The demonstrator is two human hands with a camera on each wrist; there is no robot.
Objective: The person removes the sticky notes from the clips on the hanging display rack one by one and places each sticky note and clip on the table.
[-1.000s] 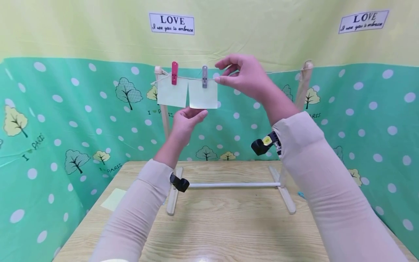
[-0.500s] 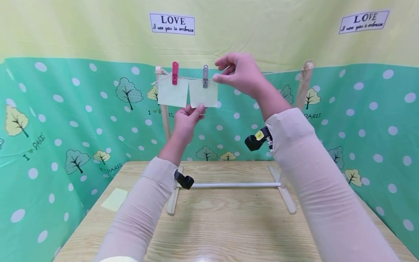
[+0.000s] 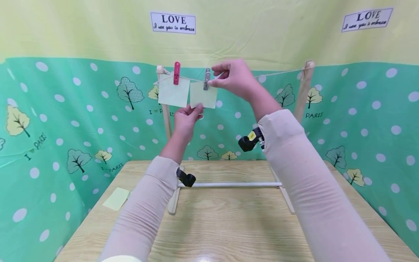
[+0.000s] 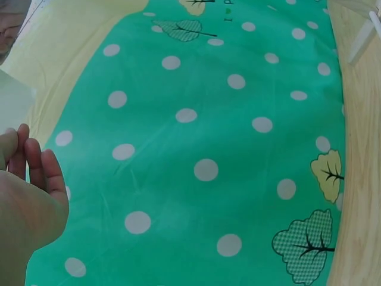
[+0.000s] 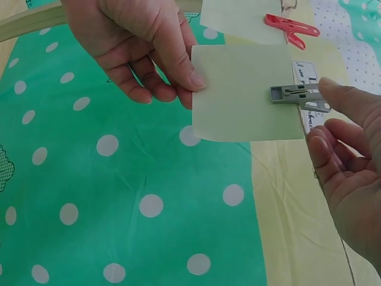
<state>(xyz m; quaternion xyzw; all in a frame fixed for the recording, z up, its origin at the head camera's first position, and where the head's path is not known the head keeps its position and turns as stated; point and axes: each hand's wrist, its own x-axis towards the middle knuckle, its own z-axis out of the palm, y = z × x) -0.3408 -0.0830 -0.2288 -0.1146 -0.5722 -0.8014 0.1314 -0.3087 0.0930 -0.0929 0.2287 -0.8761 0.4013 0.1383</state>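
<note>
My left hand [image 3: 184, 123] pinches the lower edge of a pale green paper note [image 3: 201, 99] between thumb and fingers, also plain in the right wrist view. A grey clothespin [image 5: 294, 94] clips that note's upper edge to a string [image 3: 278, 74]. Beside this clothespin is my right hand [image 3: 234, 78], its thumb tip right at the handle end and its bent fingers apart from the thumb. Left of it, a red clothespin [image 3: 176, 73] holds a second pale note [image 3: 173, 92] on the string. In the left wrist view only part of the left hand [image 4: 33, 196] shows.
The string runs between two wooden posts [image 3: 304, 91] joined low down by a white bar [image 3: 232, 185]. Another pale note [image 3: 116, 199] lies on the wooden table [image 3: 226, 229] at the left. A patterned curtain [image 3: 88, 123] surrounds the table.
My left hand has taken hold of the note's lower edge. My right hand has moved left to the grey clothespin. That note and clothespin now hang slightly lower and tilted, with the string dipping.
</note>
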